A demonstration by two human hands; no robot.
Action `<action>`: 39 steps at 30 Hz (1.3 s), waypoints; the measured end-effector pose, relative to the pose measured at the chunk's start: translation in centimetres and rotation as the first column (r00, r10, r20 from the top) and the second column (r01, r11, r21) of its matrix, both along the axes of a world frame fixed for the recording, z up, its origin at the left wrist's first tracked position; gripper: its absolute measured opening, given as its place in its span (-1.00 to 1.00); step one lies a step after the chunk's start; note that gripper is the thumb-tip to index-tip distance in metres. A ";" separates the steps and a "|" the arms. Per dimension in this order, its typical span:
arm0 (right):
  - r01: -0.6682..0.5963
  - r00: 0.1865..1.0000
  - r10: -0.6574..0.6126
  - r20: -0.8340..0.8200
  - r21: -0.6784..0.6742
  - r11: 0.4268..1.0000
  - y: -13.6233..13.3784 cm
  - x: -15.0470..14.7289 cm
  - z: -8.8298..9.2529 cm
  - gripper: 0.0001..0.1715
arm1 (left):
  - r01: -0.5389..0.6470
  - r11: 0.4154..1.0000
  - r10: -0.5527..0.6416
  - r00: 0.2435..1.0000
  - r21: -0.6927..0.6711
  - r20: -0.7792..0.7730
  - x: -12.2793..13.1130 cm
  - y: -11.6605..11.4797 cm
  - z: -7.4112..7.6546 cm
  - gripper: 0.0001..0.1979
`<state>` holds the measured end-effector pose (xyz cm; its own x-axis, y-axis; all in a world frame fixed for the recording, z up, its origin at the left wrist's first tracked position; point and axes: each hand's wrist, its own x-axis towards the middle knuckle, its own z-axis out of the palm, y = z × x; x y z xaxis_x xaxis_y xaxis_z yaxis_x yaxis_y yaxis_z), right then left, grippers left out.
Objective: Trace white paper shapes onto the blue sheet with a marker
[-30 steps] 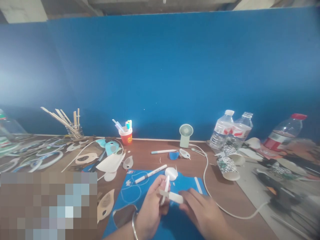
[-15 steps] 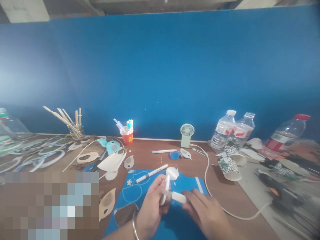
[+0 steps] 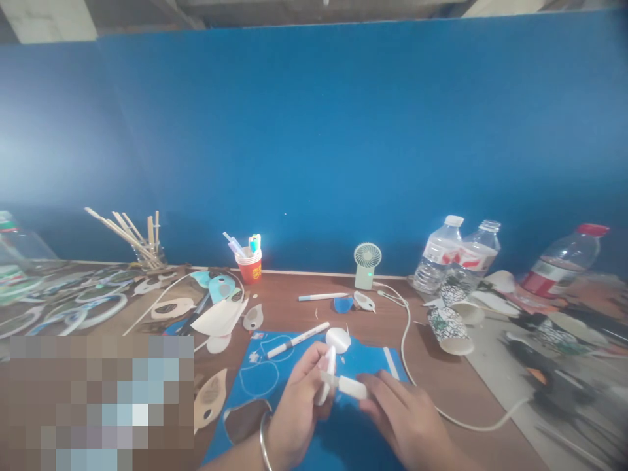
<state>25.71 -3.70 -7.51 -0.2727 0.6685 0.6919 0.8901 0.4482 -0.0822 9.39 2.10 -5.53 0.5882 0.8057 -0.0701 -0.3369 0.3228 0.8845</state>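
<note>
My left hand [image 3: 299, 399], with a bangle at the wrist, is closed on a thin white curved piece [image 3: 331, 360], seen nearly edge-on. My right hand [image 3: 405, 409] pinches a short, flat white piece [image 3: 352, 387] by its right end. The greyish left end of that piece meets the curved one by my left thumb; its kind is unclear. Both hands are above a blue sheet [image 3: 343, 438] with leaf-like outlines drawn on it. Just beyond the fingers lies a white rounded piece [image 3: 338, 340]. A white marker [image 3: 298, 340] rests across the sheet's far part.
A small green fan [image 3: 366, 265] stands at the back, its cable [image 3: 403, 340] curving right. Plastic bottles [image 3: 439, 255] and patterned tubes [image 3: 449, 330] are on the right. A red cup of pens [image 3: 249, 269], bird-like cut-outs [image 3: 210, 400] and white rings [image 3: 101, 311] lie leftward.
Both hands stay almost in place. The white curved piece and the flat piece have shifted very slightly to the right. A green light now shows on the fan.
</note>
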 end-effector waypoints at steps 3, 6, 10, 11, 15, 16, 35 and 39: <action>0.012 1.000 -0.012 0.013 0.002 1.000 0.0 0.2 -0.1 -0.64 | -0.001 1.000 0.001 1.000 0.000 0.004 -0.1 0.1 0.1 -0.81; 0.019 1.000 -0.019 0.015 -0.013 1.000 -0.1 0.3 -0.4 -0.67 | 0.001 1.000 -0.001 1.000 0.007 -0.006 -0.1 0.1 0.1 -0.81; 0.021 1.000 -0.021 0.001 -0.022 1.000 0.0 0.2 -0.5 -0.68 | 0.013 0.999 -0.012 0.999 0.048 -0.038 0.0 -0.1 -0.1 -0.80; 0.015 1.000 -0.015 -0.004 -0.025 1.000 0.0 0.2 -0.4 -0.68 | 0.016 0.998 -0.013 0.999 0.063 -0.050 0.0 -0.1 -0.1 -0.80; 0.002 1.000 -0.002 -0.015 -0.022 1.000 0.1 0.0 0.0 -0.66 | 0.011 0.994 -0.003 0.997 0.105 -0.077 0.0 -0.2 -0.2 -0.78; 0.001 1.000 -0.001 -0.012 -0.018 1.000 0.1 0.0 0.1 -0.65 | 0.010 0.995 -0.003 0.997 0.103 -0.071 -0.1 -0.2 -0.2 -0.78; -0.109 0.583 -0.391 -0.712 -0.546 0.831 0.6 0.3 0.6 -0.69 | -0.054 0.958 0.150 0.931 0.281 -0.334 -0.3 0.2 0.1 -0.87; -0.358 0.425 -0.375 -0.824 -0.533 0.766 1.0 -0.5 1.0 -0.51 | -0.008 0.907 0.180 0.911 0.421 -0.371 -0.3 0.1 -0.1 -0.80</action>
